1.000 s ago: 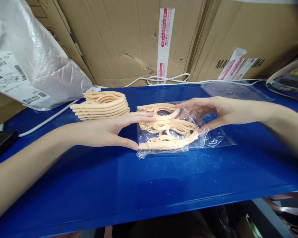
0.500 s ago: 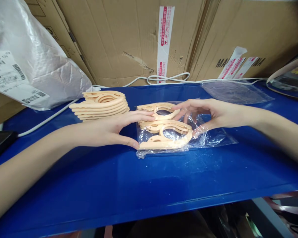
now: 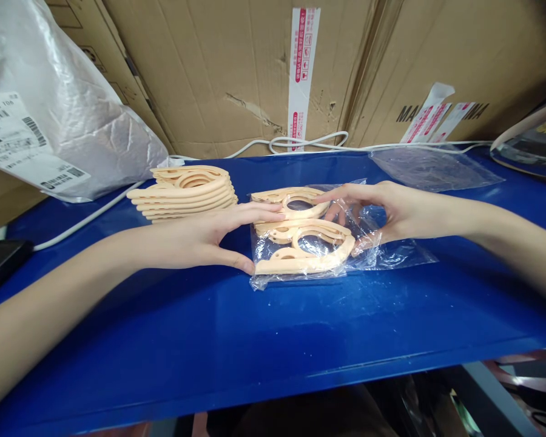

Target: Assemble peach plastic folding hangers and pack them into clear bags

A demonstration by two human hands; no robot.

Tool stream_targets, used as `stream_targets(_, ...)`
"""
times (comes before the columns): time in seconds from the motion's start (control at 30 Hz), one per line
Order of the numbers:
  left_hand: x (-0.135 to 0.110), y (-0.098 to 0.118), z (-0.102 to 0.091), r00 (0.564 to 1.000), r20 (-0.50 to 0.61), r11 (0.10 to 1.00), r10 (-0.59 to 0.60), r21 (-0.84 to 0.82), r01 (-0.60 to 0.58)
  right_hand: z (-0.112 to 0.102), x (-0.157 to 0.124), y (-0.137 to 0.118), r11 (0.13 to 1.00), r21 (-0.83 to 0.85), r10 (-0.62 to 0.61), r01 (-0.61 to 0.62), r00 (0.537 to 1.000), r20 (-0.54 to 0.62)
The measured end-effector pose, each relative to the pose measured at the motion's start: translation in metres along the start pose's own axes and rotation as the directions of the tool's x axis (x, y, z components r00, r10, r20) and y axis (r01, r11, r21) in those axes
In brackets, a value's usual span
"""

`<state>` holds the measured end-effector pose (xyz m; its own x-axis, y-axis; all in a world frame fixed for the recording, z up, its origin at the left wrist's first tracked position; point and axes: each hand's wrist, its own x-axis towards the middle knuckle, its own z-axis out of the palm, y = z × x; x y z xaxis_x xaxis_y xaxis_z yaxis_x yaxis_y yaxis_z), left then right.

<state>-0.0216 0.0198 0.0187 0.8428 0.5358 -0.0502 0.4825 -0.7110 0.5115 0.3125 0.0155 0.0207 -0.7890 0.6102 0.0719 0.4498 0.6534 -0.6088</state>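
Across the blue tabletop [image 3: 255, 346], a clear bag [image 3: 403, 255] of beige folding hangers [image 3: 309, 224] lies between the hands. The left hand [image 3: 204, 241], thumb and fingers spread apart, touches its left end and partly hides one hanger stack [image 3: 184, 193]; the right hand [image 3: 398, 209], thumb and fingers also apart, touches its right end. Beyond are a second, flat plastic bag [image 3: 437, 169], one silver mailer [image 3: 104, 127], a white cable [image 3: 270, 145] and at least two cardboard boxes [image 3: 209, 67]. Bagged hangers form two groups; exact numbers cannot be counted.
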Motion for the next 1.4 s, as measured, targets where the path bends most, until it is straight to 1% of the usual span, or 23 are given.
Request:
stream_targets(0.23,0.0,0.001,-0.001,1.0,0.006,1.0,-0.011,0.026,0.011,-0.001,-0.002,0.0,1.0,-0.028,-0.002,0.002,1.0,-0.002)
stream_targets(0.33,-0.002,0.003,-0.003,1.0,-0.003,0.998,0.021,0.067,-0.021,-0.002,-0.001,-0.003,0.999,-0.048,-0.008,0.008,1.0,0.002)
stream_targets(0.4,-0.004,0.007,-0.006,0.997,-0.04,0.991,0.059,0.119,-0.054,-0.004,-0.002,-0.006,0.998,-0.063,-0.001,0.002,1.0,0.007)
stream_targets(0.47,-0.007,0.012,-0.012,0.99,-0.12,0.983,0.069,0.177,-0.047,-0.006,-0.003,-0.007,0.997,-0.081,0.022,-0.021,1.0,0.014)
stream_targets(0.53,-0.009,0.014,-0.022,0.968,-0.239,0.973,0.076,0.23,-0.019,-0.009,-0.004,-0.007,0.991,-0.121,0.064,-0.063,0.998,0.002)
stream_targets(0.6,-0.012,0.011,-0.036,0.934,-0.348,0.96,0.086,0.28,0.016,-0.012,-0.006,-0.006,0.979,-0.174,0.106,-0.108,0.994,-0.02)
stream_targets(0.63,-0.014,0.006,-0.045,0.917,-0.388,0.952,0.09,0.303,0.035,-0.014,-0.006,-0.006,0.972,-0.201,0.121,-0.125,0.992,-0.03)
stream_targets(0.67,-0.017,-0.001,-0.054,0.91,-0.409,0.946,0.069,0.318,0.071,-0.016,-0.007,-0.006,0.963,-0.229,0.135,-0.139,0.99,-0.037)
stream_targets(0.73,-0.025,-0.019,-0.074,0.89,-0.453,0.93,0.043,0.345,0.131,-0.02,-0.007,-0.005,0.941,-0.291,0.166,-0.172,0.985,-0.046)
stream_targets(0.77,-0.03,-0.029,-0.083,0.884,-0.467,0.919,0.004,0.351,0.181,-0.021,-0.007,-0.004,0.928,-0.322,0.181,-0.188,0.982,-0.052)
stream_targets(0.87,-0.043,-0.058,-0.104,0.864,-0.478,0.862,-0.157,0.361,0.356,-0.023,-0.008,-0.001,0.895,-0.386,0.216,-0.225,0.974,-0.067)
stream_targets(0.93,-0.051,-0.072,-0.111,0.835,-0.48,0.808,-0.269,0.36,0.466,-0.024,-0.008,0.001,0.887,-0.398,0.221,-0.232,0.972,-0.076)
stream_targets(1.0,-0.056,-0.082,-0.113,0.813,-0.475,0.766,-0.336,0.364,0.529,-0.024,-0.008,0.003,0.885,-0.402,0.221,-0.235,0.972,-0.082)
stream_targets(1.03,-0.057,-0.085,-0.113,0.818,-0.467,0.761,-0.335,0.377,0.527,-0.024,-0.008,0.004,0.885,-0.403,0.22,-0.234,0.972,-0.082)
stream_targets(1.13,-0.058,-0.092,-0.112,0.876,-0.41,0.796,-0.252,0.427,0.429,-0.024,-0.008,0.005,0.88,-0.42,0.208,-0.223,0.975,-0.083)
stream_targets(1.17,-0.058,-0.093,-0.111,0.89,-0.39,0.811,-0.238,0.425,0.403,-0.024,-0.008,0.005,0.878,-0.426,0.202,-0.218,0.976,-0.084)
stream_targets(1.2,-0.057,-0.093,-0.111,0.894,-0.377,0.823,-0.242,0.409,0.395,-0.024,-0.008,0.006,0.877,-0.43,0.196,-0.213,0.977,-0.084)
stream_targets(1.33,-0.054,-0.089,-0.106,0.875,-0.374,0.843,-0.308,0.32,0.433,-0.024,-0.007,0.008,0.875,-0.44,0.183,-0.2,0.98,-0.081)
stream_targets(1.4,-0.053,-0.086,-0.104,0.88,-0.36,0.853,-0.31,0.304,0.424,-0.023,-0.007,0.009,0.871,-0.45,0.184,-0.199,0.98,-0.078)
